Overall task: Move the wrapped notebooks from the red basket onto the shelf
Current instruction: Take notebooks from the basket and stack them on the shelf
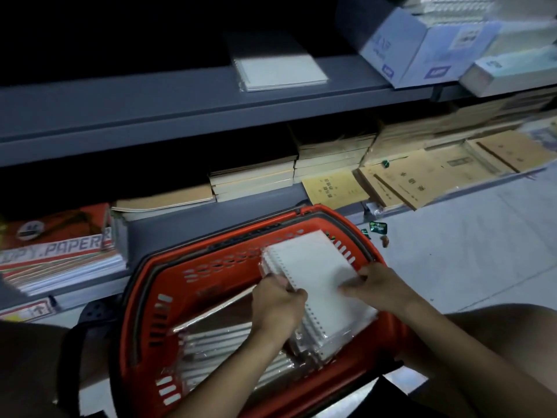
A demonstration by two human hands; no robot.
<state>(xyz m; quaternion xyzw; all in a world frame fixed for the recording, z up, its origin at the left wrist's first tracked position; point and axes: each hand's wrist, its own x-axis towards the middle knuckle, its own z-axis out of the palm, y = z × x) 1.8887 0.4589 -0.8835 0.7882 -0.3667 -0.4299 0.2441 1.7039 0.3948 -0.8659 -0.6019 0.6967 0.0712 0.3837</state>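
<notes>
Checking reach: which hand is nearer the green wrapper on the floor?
Right. The right hand lies below-left of the green wrapper; the left hand is farther left, over the red basket.

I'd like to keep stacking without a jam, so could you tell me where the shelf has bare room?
The grey shelf is bare left of the lone notebook, and between it and the blue box. The lower shelf is packed with brown books. Both hands hold notebooks in the basket.
</notes>
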